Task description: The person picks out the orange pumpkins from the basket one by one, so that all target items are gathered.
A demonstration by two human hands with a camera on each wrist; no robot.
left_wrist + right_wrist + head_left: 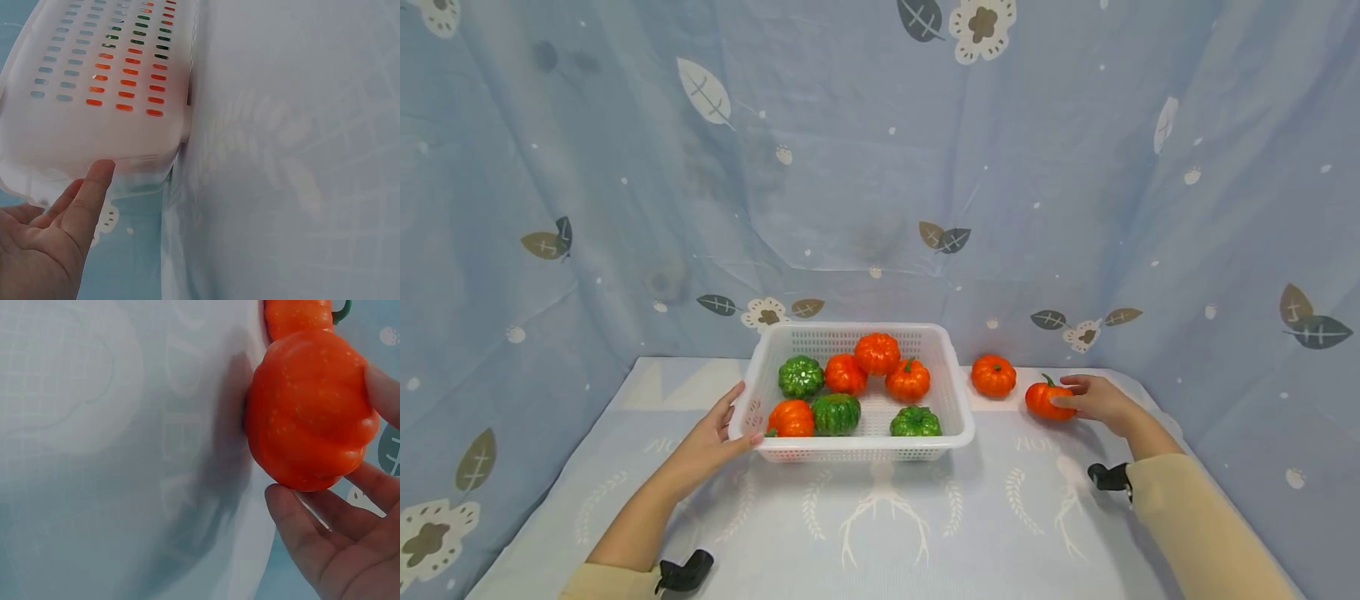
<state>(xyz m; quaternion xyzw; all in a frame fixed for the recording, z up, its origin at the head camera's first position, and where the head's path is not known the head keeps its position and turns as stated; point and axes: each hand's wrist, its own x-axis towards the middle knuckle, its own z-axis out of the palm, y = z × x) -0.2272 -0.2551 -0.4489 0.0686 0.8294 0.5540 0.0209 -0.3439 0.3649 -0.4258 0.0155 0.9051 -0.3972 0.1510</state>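
Note:
A white perforated plastic basket (pixel 868 444) stands at the table's middle, holding several orange toy pumpkins (pixel 877 354) and three green ones (pixel 801 377). At its left front corner, my left hand (pixel 703 446) touches the outside, fingers along the left side and thumb by the front rim. The left wrist view shows these fingers fairly straight against the basket wall (pixel 94 134). To the right of the basket, my right hand (pixel 1101 402) holds an orange pumpkin (pixel 1047 400) between thumb and fingers. In the right wrist view this pumpkin (pixel 312 412) is large, with fingertips at its side.
Another orange pumpkin (pixel 993 376) sits between the basket and the held one, near the table's back edge. Pale patterned cloth covers the table (pixel 925 525). A blue curtain (pixel 850 167) with leaves and flowers hangs behind and at both sides.

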